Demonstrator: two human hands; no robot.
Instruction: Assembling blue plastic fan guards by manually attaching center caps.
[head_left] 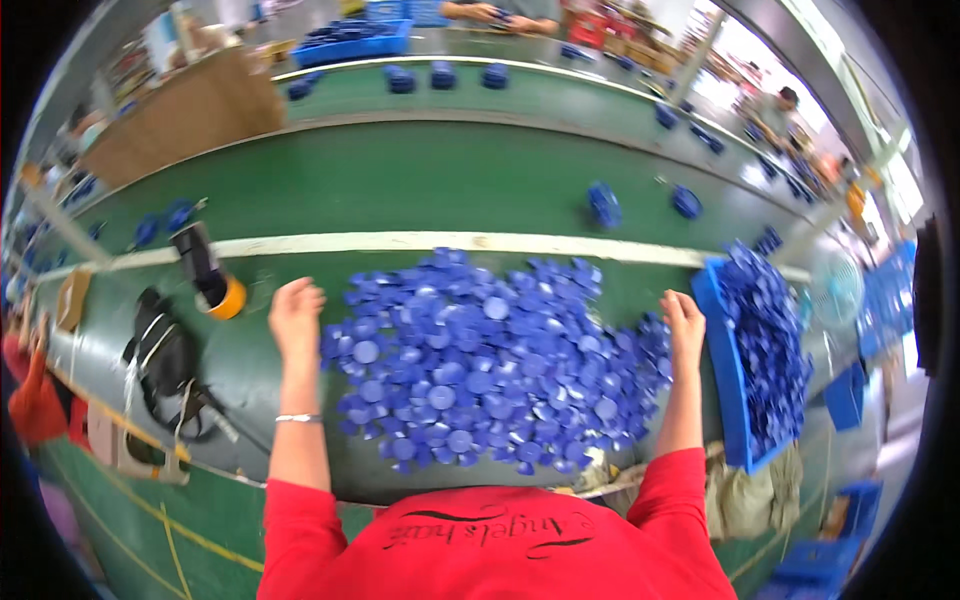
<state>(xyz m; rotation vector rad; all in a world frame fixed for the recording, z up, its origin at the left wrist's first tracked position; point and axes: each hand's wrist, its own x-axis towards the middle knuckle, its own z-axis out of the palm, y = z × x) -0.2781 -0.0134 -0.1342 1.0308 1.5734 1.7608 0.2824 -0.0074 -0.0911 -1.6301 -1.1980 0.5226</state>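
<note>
A broad heap of small round blue plastic caps [480,360] covers the work table in front of me. At its left edge is my left hand [297,310], its fingers loosely bent with the tips apart and nothing visible in them. Beyond the heap's right side, my right hand [684,318] is raised with its fingers drawn together; whatever they hold, if anything, is too small to make out. Just right of that hand stands a blue plastic crate [728,365] filled with more blue pieces.
A black bag [168,365] and a dark object with an orange roll [228,300] lie left. Behind a white rail [450,242], a green conveyor belt [440,175] carries blue parts [604,204]. A small fan [836,290] stands right. Other people work across the line.
</note>
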